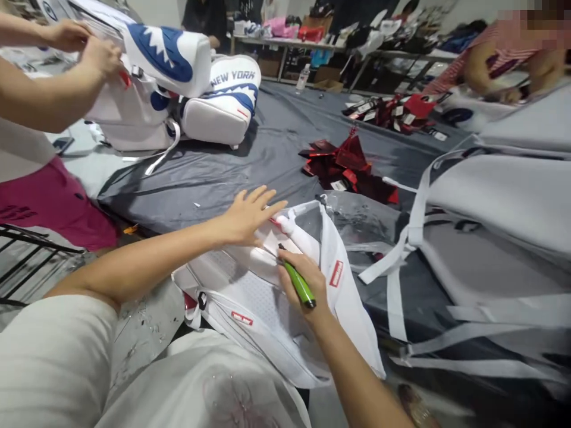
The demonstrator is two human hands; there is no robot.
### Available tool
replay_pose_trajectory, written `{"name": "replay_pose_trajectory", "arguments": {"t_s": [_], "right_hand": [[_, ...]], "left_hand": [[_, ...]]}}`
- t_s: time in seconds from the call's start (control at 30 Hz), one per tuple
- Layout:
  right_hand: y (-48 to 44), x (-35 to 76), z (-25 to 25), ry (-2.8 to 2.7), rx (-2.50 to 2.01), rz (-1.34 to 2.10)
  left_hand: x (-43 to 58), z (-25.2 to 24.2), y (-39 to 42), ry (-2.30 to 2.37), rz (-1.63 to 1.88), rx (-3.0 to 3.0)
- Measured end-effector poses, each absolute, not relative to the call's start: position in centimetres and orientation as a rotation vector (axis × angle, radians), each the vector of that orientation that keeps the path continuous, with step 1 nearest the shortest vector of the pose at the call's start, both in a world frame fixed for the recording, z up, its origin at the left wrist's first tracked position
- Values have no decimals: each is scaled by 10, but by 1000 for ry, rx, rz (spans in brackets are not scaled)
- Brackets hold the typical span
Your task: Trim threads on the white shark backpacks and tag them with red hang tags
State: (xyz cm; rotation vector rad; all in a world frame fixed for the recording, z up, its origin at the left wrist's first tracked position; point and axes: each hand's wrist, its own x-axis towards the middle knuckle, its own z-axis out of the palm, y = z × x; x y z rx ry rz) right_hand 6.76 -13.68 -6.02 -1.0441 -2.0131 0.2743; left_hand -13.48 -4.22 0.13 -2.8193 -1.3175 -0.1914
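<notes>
A white backpack (263, 303) with small red labels lies in front of me, against my lap and the table edge. My left hand (245, 217) is open over its top, fingers spread, by the red and white edge of the opening. In my right hand (306, 276) is a green-handled tool (300, 285) with black ends. A thin shaft seems to point from it toward the bag's opening; its exact kind is unclear. My right fingers are wrapped around the handle, close beside my left hand.
Red tags (343, 163) lie in a pile on the dark table cover (276, 131). Grey-white backpacks (499, 220) with loose straps stand at right. At left, another person's hands (93, 50) work on a white and blue backpack (165, 56). A bottle (303, 78) stands farther back.
</notes>
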Motion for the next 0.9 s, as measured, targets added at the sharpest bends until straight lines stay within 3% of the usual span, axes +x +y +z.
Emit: {"name": "replay_pose_trajectory", "arguments": {"t_s": [0.17,0.37,0.53,0.73,0.9], "right_hand": [[-139,71,-58,-2091,-1000,440],[-121,82,-68,-1757,-1395,781],[-104,97,-63,-1993,-1338,868],[-83,108,-43,-2302,-1345,824],[-73,94,-34,-2643,-1422,494]], "left_hand": [[-117,-21,-17,-1315,-35,-2798],[-113,-35,-25,-1137,-47,-2697],[-103,-40,-20,-1289,100,-2686],[-101,-48,-15,-1351,3,-2686],[-98,-41,-11,-1636,152,-2658]]}}
